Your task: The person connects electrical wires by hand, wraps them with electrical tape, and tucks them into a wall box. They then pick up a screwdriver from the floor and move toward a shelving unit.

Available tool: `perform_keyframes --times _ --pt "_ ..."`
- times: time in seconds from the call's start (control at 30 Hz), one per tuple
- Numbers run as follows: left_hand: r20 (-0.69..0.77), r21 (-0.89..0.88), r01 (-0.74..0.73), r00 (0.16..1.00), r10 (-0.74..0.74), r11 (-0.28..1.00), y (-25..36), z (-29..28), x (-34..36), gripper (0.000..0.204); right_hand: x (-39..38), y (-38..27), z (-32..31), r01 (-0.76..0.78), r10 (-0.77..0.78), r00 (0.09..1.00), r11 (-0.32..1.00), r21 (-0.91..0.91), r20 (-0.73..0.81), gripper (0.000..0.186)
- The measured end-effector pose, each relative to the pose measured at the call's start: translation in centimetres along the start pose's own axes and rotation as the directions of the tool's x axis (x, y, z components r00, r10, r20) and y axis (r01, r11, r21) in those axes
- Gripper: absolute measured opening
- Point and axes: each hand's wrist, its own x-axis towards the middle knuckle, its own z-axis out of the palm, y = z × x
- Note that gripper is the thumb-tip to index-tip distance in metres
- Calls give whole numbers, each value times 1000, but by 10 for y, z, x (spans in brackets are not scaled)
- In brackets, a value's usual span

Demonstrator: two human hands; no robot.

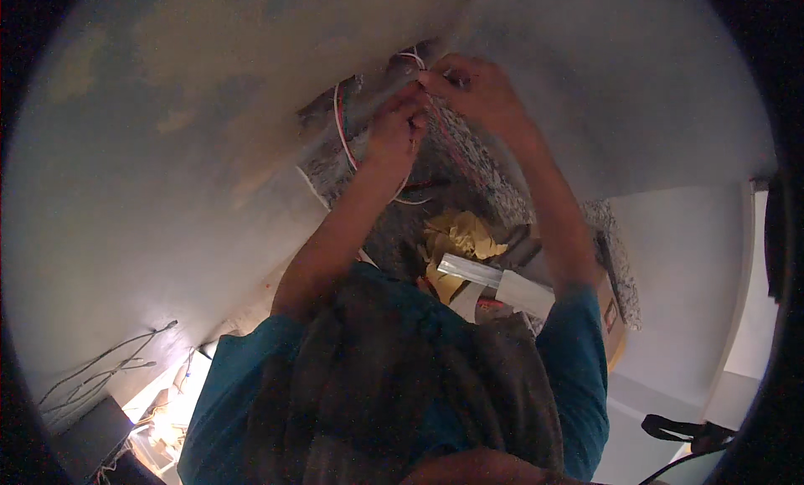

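Both hands are raised together near a wall corner, over a dark speckled surface (322, 162). My left hand (396, 129) is closed, its fingertips pressed together around something thin that looks like a wire. Just to the right, my right hand (476, 90) pinches by a thin white wire (414, 56) that emerges at the corner. Left of my left hand hangs a bundle of white, red and green wires (341, 121), passing behind my wrist. A loose white wire end (412, 202) shows below that wrist. Dim light and blur hide the exact grip points.
Below my hands lie crumpled yellow paper (465, 234), a shiny pale strip (469, 270) and a white flat piece (526, 294). A cardboard box (615, 313) stands at right. Grey cables (105, 372) and a dark box (92, 439) are at lower left, a black strap (691, 430) at lower right.
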Motion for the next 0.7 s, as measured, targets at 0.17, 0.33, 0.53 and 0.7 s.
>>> perform_keyframes --times 0.17,0.33,0.53,0.7 --pt "146 -614 442 878 -456 654 18 2 1 30 10 32 2 -7 -17 994 975 222 106 27" --pt "212 -624 516 834 -509 586 0 -8 3 10 23 39 13 -56 -50 970 907 417 238 25" --pt "203 -648 538 804 -559 539 -6 3 0 10 29 77 36 -146 33 975 838 526 218 24" --pt "157 -663 506 815 -559 552 13 0 -1 8 15 28 30 26 -44 990 991 135 131 24"
